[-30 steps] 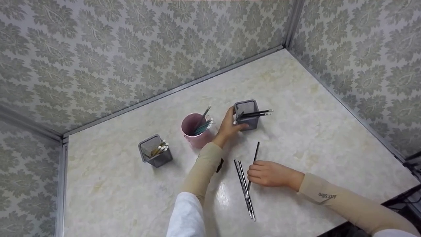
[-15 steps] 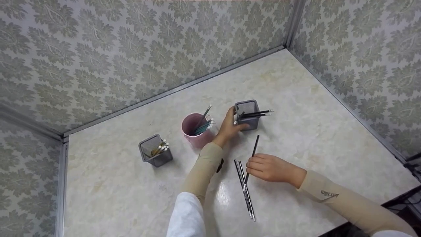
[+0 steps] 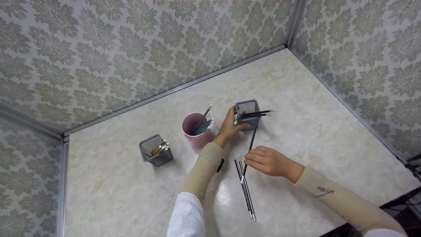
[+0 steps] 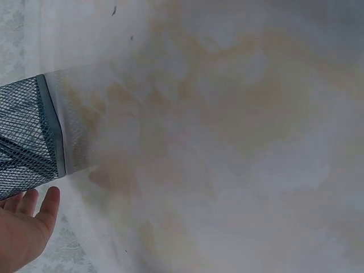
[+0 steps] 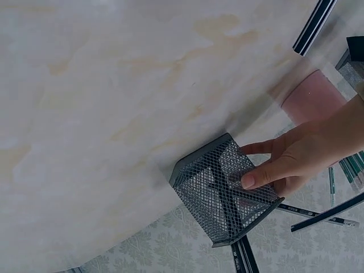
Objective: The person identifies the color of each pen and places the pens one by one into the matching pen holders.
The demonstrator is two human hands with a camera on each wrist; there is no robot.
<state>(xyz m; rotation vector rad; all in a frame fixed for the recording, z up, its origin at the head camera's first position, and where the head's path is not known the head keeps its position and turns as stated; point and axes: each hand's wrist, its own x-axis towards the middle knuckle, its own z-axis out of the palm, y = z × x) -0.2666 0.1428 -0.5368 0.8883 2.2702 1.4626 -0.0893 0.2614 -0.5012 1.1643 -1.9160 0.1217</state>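
Note:
My left hand (image 3: 229,126) grips the side of a dark mesh pencil holder (image 3: 252,122), thumb across its near face. Several black pencils (image 3: 255,114) with white ends lean out of that holder. In the right wrist view the thumb presses the mesh wall (image 5: 207,193); the left wrist view catches only part of the hand (image 4: 25,227) under the mesh. My right hand (image 3: 271,161) pinches one black pencil (image 3: 252,140) partway along, its white end toward me and its dark tip by the holder's base. Beneath it, black pencils (image 3: 248,199) lie side by side on the table.
Left of my left hand stands a pink cup (image 3: 199,140) with green pencils (image 3: 204,127). Farther left is another mesh holder (image 3: 161,159) with yellowish pencils (image 3: 159,149). Patterned walls (image 3: 158,49) border the pale table (image 3: 108,184) behind and at the right.
My right hand has moved the pinched pencil away from me, up toward the mesh holder. The left hand and its holder have stayed nearly still.

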